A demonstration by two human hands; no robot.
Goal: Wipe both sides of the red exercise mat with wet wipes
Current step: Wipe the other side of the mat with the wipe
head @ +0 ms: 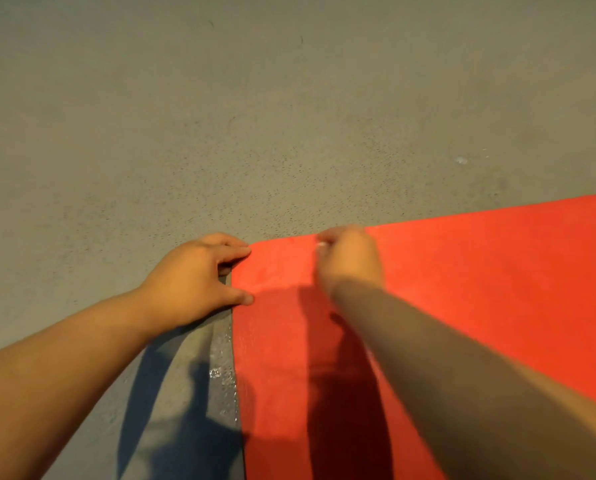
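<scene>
The red exercise mat [480, 289] lies flat on the grey floor, filling the right and lower part of the view. Its far left corner sits near the centre. My left hand [199, 275] rests at that corner, fingers and thumb touching the mat's left edge. My right hand [348, 258] is blurred on the mat near its far edge, fingers curled round a small white wet wipe [321, 244] of which only a sliver shows.
Grey concrete floor [255, 116] stretches ahead and to the left. A damp, glistening strip [225, 368] runs on the floor along the mat's left edge. Shadows of my arms fall across mat and floor.
</scene>
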